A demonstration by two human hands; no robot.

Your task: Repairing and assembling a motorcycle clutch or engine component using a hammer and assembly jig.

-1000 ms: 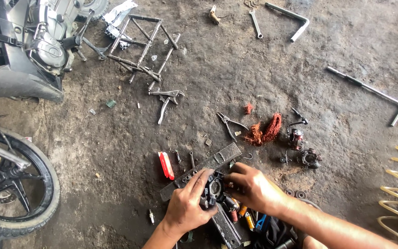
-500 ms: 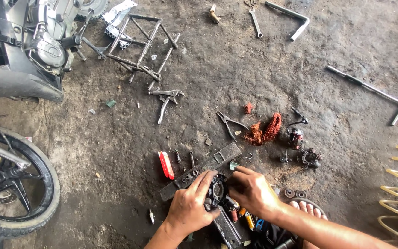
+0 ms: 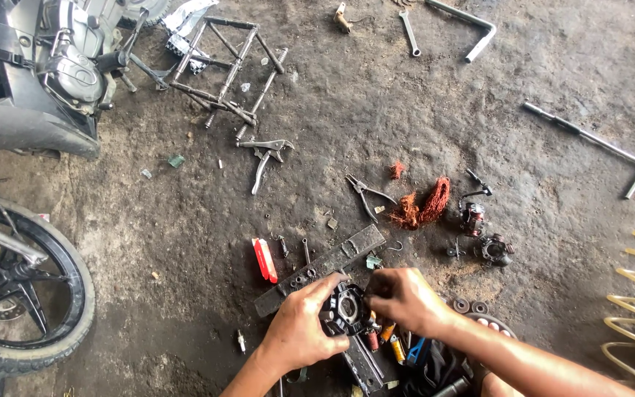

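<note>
We are crouched over a dirty, oil-stained concrete floor (image 3: 420, 110), a motorcycle (image 3: 30, 81) parked at its left edge. A crumpled white packet (image 3: 185, 15) lies beside the machine (its print unreadable). Our left hand (image 3: 299, 331) grips the round black stator (image 3: 347, 309) with curled fingers, just below a flat metal bar (image 3: 321, 268); our right hand (image 3: 405, 298) pinches its rim.

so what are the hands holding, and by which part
Both hold a round black metal part: the left hand grips its left rim, and the right hand has its fingers at the upper right edge.
</note>
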